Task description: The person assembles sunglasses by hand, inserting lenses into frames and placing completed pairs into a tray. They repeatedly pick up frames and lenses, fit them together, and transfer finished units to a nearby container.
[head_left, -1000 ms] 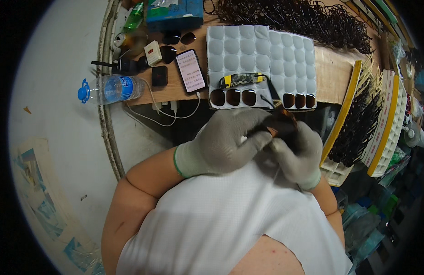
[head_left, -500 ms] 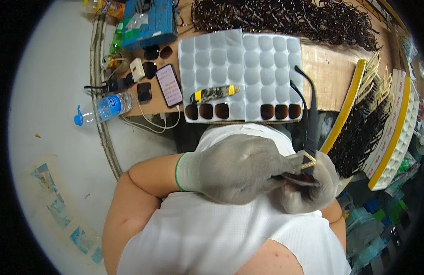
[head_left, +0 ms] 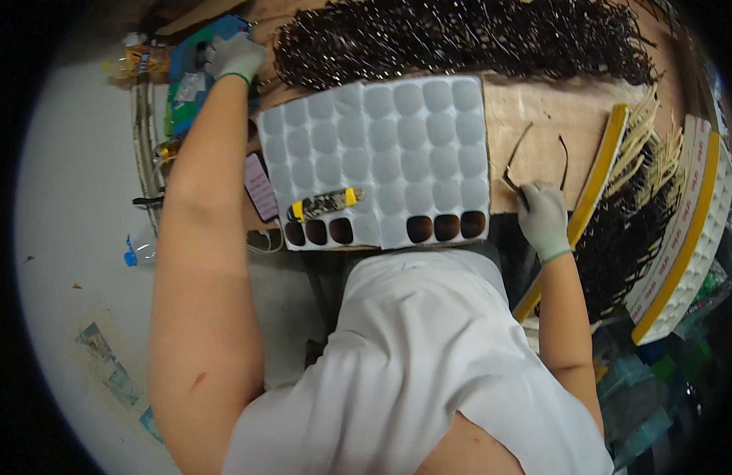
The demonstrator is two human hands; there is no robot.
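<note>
My left hand (head_left: 237,57), in a pale knit glove with a green cuff, reaches to the blue box (head_left: 190,109) at the far left. Its fingers are curled at the box, and what they hold, if anything, cannot be made out. At the right, my gloved right hand (head_left: 545,217) grips a pair of dark glasses (head_left: 509,180) by the front, arms pointing away from me. Most of the front is hidden by the hand. Between my hands lies a white tray (head_left: 391,169) of round pockets. Several brown lenses (head_left: 446,228) sit in its nearest row.
A yellow and patterned cutter-like tool (head_left: 326,204) rests on the tray. Dark frame parts (head_left: 461,39) pile along the back. Yellow-edged racks (head_left: 673,237) of dark pieces stand at the right. A phone (head_left: 260,188) and a plastic bottle (head_left: 142,250) are at the left.
My hands have parted from in front of my chest. The left has reached far forward to the blue box; the right has moved forward with the glasses to the table edge.
</note>
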